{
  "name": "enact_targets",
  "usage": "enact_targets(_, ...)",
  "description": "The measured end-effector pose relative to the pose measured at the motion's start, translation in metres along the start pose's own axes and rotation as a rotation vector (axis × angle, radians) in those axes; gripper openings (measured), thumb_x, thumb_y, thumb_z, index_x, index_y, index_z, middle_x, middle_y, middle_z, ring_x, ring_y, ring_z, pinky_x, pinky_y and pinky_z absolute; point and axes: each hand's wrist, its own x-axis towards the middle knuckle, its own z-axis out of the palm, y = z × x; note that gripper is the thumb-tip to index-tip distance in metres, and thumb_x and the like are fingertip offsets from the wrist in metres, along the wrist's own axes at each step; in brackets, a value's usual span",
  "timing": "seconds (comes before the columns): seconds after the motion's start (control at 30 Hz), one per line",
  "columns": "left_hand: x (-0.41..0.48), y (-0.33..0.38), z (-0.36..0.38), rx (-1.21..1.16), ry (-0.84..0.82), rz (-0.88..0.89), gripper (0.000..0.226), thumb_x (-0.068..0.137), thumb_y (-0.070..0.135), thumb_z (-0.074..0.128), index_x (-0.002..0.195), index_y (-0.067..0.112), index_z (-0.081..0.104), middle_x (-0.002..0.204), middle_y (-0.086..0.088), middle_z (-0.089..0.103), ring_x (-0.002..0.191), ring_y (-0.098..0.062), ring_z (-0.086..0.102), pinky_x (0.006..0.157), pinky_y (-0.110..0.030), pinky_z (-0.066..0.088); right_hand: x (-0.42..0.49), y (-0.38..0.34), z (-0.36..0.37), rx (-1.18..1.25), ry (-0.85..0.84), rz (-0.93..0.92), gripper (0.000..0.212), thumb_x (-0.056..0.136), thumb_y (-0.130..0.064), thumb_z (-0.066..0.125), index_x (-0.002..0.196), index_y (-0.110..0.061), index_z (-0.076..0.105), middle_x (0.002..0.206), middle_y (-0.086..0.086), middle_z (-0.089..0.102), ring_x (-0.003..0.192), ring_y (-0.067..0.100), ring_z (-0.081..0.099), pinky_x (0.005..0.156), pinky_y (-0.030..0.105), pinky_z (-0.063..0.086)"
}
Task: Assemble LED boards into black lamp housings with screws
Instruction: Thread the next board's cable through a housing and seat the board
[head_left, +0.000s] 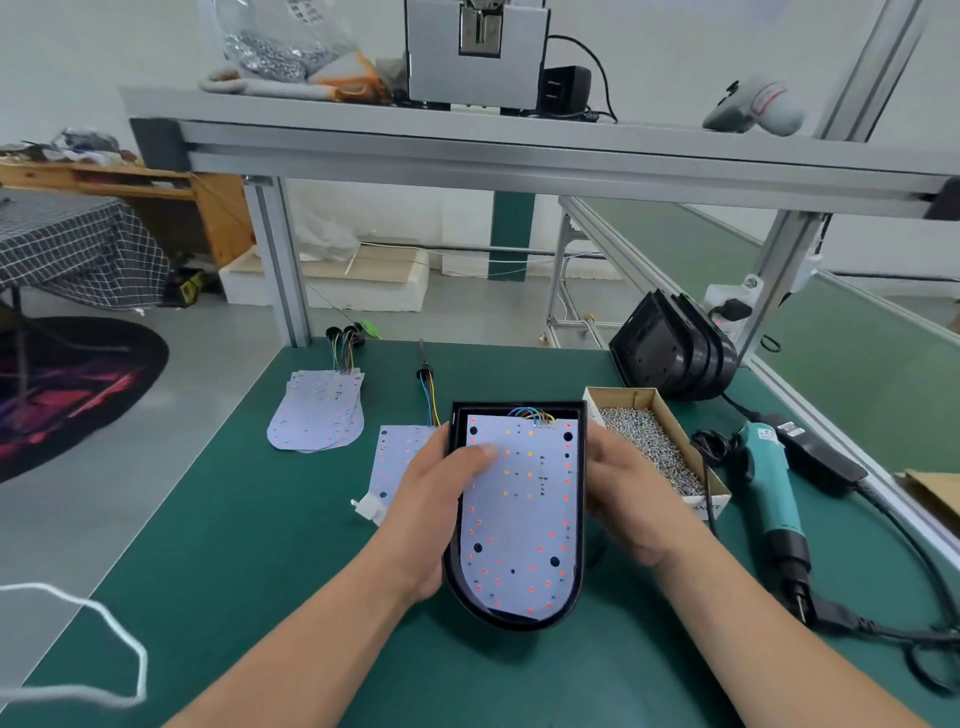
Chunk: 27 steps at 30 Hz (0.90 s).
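A black lamp housing (457, 577) is tilted up off the green mat between my hands. A white LED board (519, 519) with red and orange dots lies inside it, coloured wires at its top edge. My left hand (436, 499) grips the housing's left wall, thumb pressing on the board. My right hand (623, 499) grips the right wall. A cardboard box of screws (649, 447) sits just right of the housing. A teal electric screwdriver (774, 488) lies further right.
A stack of LED boards (317, 415) with wire bundles lies at the back left, and one loose board (395, 457) beside my left hand. Several black housings (670, 353) lean at the back right. Cables run along the right edge. An aluminium frame shelf spans overhead.
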Motion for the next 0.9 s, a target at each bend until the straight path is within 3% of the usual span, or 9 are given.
enact_targets(0.1,-0.002,0.001,0.001,0.035,0.005,-0.002,0.044,0.096,0.037,0.070,0.132,0.012,0.066,0.132,-0.014,0.073,0.123,-0.037,0.070,0.107,-0.059,0.054,-0.006,0.002,0.010,-0.189,0.001,-0.035,0.042,0.091,0.001,0.060,0.126,-0.019,0.074,0.123,-0.003,0.078,0.118,0.013,0.072,0.091,0.021,0.056)
enact_targets(0.23,-0.002,0.002,-0.001,0.058,0.002,0.005,0.044,0.097,0.036,0.071,0.133,0.010,0.066,0.132,-0.016,0.073,0.124,-0.040,0.069,0.108,-0.062,0.052,-0.009,0.000,0.021,-0.378,0.094,-0.103,0.045,0.088,0.000,0.062,0.112,-0.037,0.070,0.107,-0.034,0.074,0.102,-0.016,0.067,0.080,0.003,0.048)
enact_targets(0.33,-0.002,0.002,-0.001,0.074,-0.024,0.008,0.037,0.096,0.037,0.072,0.127,0.017,0.070,0.131,-0.012,0.074,0.122,-0.035,0.071,0.101,-0.051,0.059,-0.006,-0.001,0.020,-0.440,0.126,-0.107,0.047,0.091,0.002,0.063,0.108,-0.041,0.069,0.103,-0.038,0.072,0.097,-0.019,0.066,0.077,0.001,0.046)
enact_targets(0.5,-0.003,0.003,0.001,0.121,-0.028,0.076,0.027,0.098,0.033,0.071,0.123,0.023,0.072,0.128,-0.009,0.075,0.118,-0.028,0.073,0.089,-0.034,0.061,0.005,-0.001,0.020,-0.465,0.160,-0.016,0.044,0.091,-0.011,0.057,0.069,-0.047,0.069,0.065,-0.026,0.063,0.065,-0.007,0.054,0.060,0.009,0.042)
enact_targets(0.6,-0.002,0.004,-0.002,0.121,-0.024,0.099,0.023,0.099,0.028,0.070,0.122,0.023,0.072,0.127,-0.010,0.076,0.115,-0.030,0.074,0.086,-0.035,0.062,0.011,-0.001,0.019,-0.587,0.125,-0.021,0.073,0.093,0.003,0.059,0.060,-0.062,0.063,0.058,-0.036,0.057,0.055,-0.012,0.049,0.061,0.014,0.034)
enact_targets(0.67,-0.001,0.004,-0.002,0.144,-0.003,0.099,0.023,0.098,0.030,0.070,0.120,0.026,0.073,0.126,-0.008,0.077,0.115,-0.029,0.074,0.088,-0.038,0.062,0.008,-0.004,0.016,-0.641,0.113,-0.036,0.063,0.091,-0.004,0.061,0.063,-0.061,0.065,0.063,-0.039,0.059,0.059,-0.015,0.052,0.061,0.013,0.036)
enact_targets(0.73,0.000,0.003,-0.001,0.136,0.028,0.093,0.027,0.096,0.035,0.071,0.121,0.025,0.072,0.127,-0.008,0.076,0.117,-0.030,0.073,0.096,-0.049,0.060,0.004,-0.006,0.016,-0.590,0.121,-0.066,0.038,0.088,-0.012,0.063,0.086,-0.047,0.075,0.086,-0.036,0.072,0.079,-0.018,0.063,0.070,0.010,0.047)
enact_targets(0.8,0.001,0.002,-0.001,0.121,0.064,0.086,0.033,0.094,0.037,0.071,0.124,0.024,0.070,0.128,-0.006,0.076,0.120,-0.030,0.072,0.105,-0.056,0.055,0.003,-0.008,0.015,-0.340,0.176,-0.083,0.034,0.098,-0.006,0.056,0.111,-0.028,0.079,0.109,-0.014,0.080,0.101,-0.002,0.072,0.083,0.015,0.053)
enact_targets(0.9,0.001,0.001,0.002,0.161,0.113,0.096,0.033,0.095,0.036,0.068,0.127,0.026,0.068,0.125,0.002,0.077,0.120,-0.022,0.072,0.107,-0.052,0.054,0.003,-0.013,0.009,-0.027,0.254,-0.060,0.033,0.103,-0.033,0.050,0.122,-0.025,0.076,0.116,-0.001,0.079,0.103,0.015,0.072,0.086,0.030,0.054)
